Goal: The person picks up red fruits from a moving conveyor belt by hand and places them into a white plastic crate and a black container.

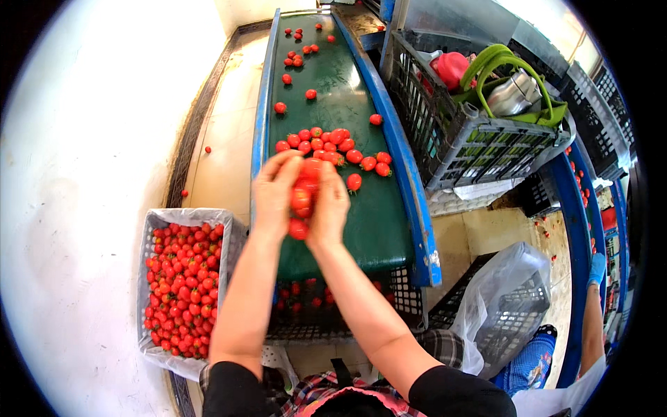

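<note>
Cupped together over a green conveyor belt (337, 236), my left hand (272, 198) and my right hand (332, 212) hold several red cherry tomatoes (301, 199) between them. The fingers curl round the tomatoes, and the left fingertips are slightly blurred. Just beyond my hands, a cluster of cherry tomatoes (328, 146) lies on the belt. More are scattered toward its far end. Below the near end of the belt stands a black mesh crate (404, 290) with some tomatoes in it, partly hidden by my forearms.
To the left, a lined crate (233, 240) is full of cherry tomatoes. Blue side rails (415, 215) border the belt. A black crate (479, 149) with a green bag and metal flask stands right; a plastic-lined crate (511, 306) is nearer. Another person's blue-gloved hand (597, 268) is far right.
</note>
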The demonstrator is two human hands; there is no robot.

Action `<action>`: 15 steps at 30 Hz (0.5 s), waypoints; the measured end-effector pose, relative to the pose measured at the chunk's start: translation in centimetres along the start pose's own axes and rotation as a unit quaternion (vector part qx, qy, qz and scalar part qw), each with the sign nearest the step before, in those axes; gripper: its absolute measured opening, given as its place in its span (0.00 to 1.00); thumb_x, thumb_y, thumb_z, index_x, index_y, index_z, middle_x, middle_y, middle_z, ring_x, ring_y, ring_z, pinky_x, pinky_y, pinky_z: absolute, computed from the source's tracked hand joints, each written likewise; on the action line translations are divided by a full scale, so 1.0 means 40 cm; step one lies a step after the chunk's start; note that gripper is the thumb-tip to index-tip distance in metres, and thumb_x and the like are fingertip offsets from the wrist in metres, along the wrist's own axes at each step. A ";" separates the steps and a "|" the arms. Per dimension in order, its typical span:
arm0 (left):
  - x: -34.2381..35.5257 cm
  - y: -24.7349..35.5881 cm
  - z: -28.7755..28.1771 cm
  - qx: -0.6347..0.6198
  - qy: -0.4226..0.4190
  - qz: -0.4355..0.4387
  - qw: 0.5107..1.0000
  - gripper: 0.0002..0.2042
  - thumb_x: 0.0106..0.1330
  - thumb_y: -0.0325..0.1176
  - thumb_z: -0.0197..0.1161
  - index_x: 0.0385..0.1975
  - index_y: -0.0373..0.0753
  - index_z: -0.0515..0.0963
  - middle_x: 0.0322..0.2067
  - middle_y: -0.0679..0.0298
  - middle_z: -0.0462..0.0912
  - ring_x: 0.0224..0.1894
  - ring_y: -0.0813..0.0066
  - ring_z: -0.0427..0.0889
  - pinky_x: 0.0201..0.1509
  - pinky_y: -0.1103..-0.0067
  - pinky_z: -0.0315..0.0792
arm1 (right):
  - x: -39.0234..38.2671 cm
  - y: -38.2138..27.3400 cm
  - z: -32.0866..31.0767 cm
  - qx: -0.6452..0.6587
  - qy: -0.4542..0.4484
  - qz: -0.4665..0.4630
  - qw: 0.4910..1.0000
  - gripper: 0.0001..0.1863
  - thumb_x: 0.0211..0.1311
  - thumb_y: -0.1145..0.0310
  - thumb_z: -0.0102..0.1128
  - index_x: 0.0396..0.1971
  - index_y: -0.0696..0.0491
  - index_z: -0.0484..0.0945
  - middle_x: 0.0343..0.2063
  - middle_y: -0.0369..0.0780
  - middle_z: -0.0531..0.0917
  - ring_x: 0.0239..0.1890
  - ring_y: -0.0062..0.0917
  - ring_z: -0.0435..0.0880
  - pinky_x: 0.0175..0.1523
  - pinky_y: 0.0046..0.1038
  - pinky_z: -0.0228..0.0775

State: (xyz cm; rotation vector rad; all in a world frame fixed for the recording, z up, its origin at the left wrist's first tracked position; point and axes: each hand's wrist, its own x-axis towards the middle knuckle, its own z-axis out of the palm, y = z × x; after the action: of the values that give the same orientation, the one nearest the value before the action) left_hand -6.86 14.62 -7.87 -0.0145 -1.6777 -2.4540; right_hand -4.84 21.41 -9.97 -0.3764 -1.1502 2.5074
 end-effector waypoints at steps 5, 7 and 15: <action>-0.095 0.229 -0.256 0.025 0.125 0.030 0.991 0.11 0.62 0.31 0.58 0.41 0.34 0.76 0.38 0.62 0.78 0.38 0.78 0.77 0.44 0.82 0.72 | -0.227 0.079 0.211 0.059 -0.156 0.092 0.982 0.14 0.63 0.62 0.54 0.40 0.58 0.76 0.34 0.34 0.78 0.38 0.16 0.73 0.45 0.18 0.66; -0.132 0.272 -0.415 -0.016 0.163 0.014 0.986 0.16 0.64 0.38 0.55 0.45 0.34 0.73 0.41 0.61 0.77 0.43 0.75 0.76 0.48 0.80 0.71 | -0.304 0.131 0.279 0.012 -0.260 0.130 0.957 0.20 0.61 0.58 0.56 0.46 0.57 0.74 0.44 0.40 0.75 0.46 0.21 0.72 0.51 0.21 0.64; -0.227 0.211 -0.561 0.468 0.339 0.122 0.807 0.18 0.63 0.33 0.55 0.50 0.31 0.67 0.52 0.52 0.66 0.53 0.66 0.68 0.54 0.76 0.67 | 0.101 0.037 0.019 -0.510 -0.189 -0.293 0.786 0.18 0.50 0.72 0.58 0.44 0.53 0.76 0.52 0.49 0.69 0.51 0.38 0.71 0.56 0.36 0.64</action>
State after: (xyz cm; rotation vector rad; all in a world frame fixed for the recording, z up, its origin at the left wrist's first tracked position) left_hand 5.27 -7.93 -9.26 0.6331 -2.0857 -1.0097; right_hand -9.10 21.71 -11.00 0.2476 -2.2921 1.2566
